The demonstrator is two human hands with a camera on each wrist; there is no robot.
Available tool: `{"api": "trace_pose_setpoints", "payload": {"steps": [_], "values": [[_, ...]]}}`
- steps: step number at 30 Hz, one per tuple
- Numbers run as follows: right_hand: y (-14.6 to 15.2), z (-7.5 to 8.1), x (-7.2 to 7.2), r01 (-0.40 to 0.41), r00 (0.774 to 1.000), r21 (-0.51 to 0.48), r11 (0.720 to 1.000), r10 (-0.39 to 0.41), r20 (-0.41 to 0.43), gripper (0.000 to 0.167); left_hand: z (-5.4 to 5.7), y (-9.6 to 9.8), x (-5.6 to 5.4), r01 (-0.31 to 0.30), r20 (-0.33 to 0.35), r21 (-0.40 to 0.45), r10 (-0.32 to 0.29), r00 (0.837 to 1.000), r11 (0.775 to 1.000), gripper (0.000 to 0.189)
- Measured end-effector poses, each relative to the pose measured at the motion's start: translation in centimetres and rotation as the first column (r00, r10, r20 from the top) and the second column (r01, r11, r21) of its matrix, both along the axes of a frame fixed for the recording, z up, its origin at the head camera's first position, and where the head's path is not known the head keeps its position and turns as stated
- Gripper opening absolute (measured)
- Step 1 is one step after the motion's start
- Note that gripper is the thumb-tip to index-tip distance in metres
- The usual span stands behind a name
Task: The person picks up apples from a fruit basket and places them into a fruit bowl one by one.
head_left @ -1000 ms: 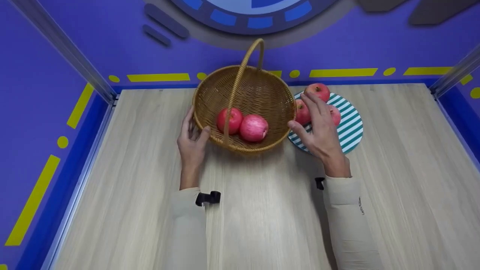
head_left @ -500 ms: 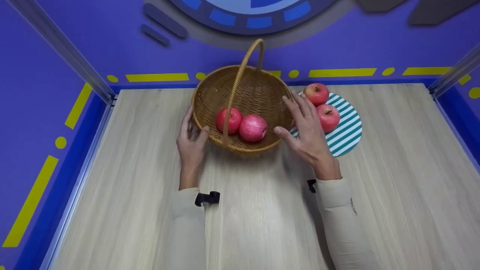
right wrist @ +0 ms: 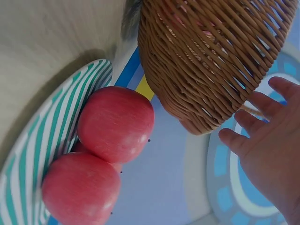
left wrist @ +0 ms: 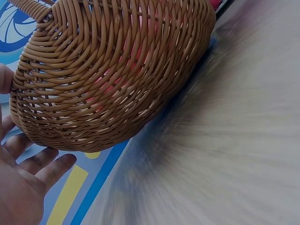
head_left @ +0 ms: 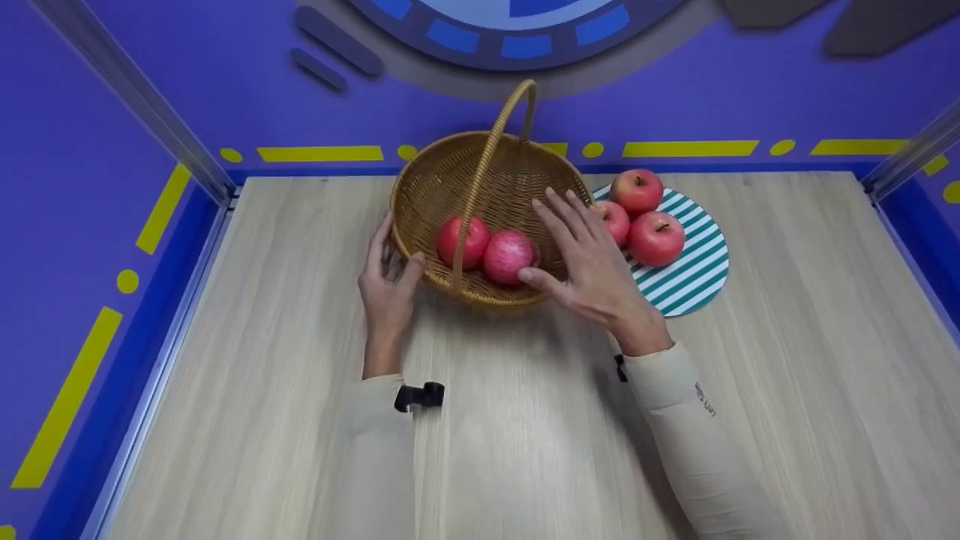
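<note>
A brown wicker basket [head_left: 487, 172] with a tall arched handle stands at the back of the table. Inside lie a red apple [head_left: 472, 244] and a pinker apple [head_left: 510, 256], side by side. My left hand [head_left: 388, 289] holds the basket's left side, thumb at the rim and fingers along the outside wall. Over the basket's right rim is my right hand [head_left: 592, 274], fingers spread and nothing held, its thumb close to the pinker apple. Three more apples sit on a green-and-white striped round plate [head_left: 694, 281]: a back one [head_left: 637, 192], a left one [head_left: 611, 223] and a front one [head_left: 656, 238].
Behind the basket and plate rises a blue-purple printed panel [head_left: 315, 112] with yellow marks. A side panel [head_left: 82, 225] with a metal edge bounds the left. Pale wood tabletop [head_left: 480, 435] extends in front of the basket.
My right hand has moved left from above the plate to over the basket's right side. The left hand keeps its hold, and the apples stay where they were.
</note>
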State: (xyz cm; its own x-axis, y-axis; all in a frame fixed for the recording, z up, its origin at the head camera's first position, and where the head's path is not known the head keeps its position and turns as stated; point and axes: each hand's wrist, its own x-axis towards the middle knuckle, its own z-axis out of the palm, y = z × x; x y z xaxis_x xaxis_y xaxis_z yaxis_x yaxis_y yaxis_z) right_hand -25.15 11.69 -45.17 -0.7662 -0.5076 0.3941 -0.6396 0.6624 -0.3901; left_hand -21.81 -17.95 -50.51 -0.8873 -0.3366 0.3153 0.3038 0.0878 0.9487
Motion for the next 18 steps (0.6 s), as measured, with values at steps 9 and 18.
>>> {"api": "trace_pose_setpoints", "payload": {"steps": [9, 18], "values": [[-0.6, 0.3, -0.8, -0.068, 0.997, 0.113, 0.991, 0.064, 0.044, 0.091, 0.0, 0.0, -0.1, 0.015, -0.032, -0.005, -0.015, 0.999, 1.0, 0.07], [-1.7, 0.6, -2.0, -0.122, 0.987, 0.2, 0.972, 0.098, 0.125, 0.089, -0.2, -0.1, -0.1, 0.018, -0.028, 0.005, -0.018, 0.999, 1.0, 0.07]]}}
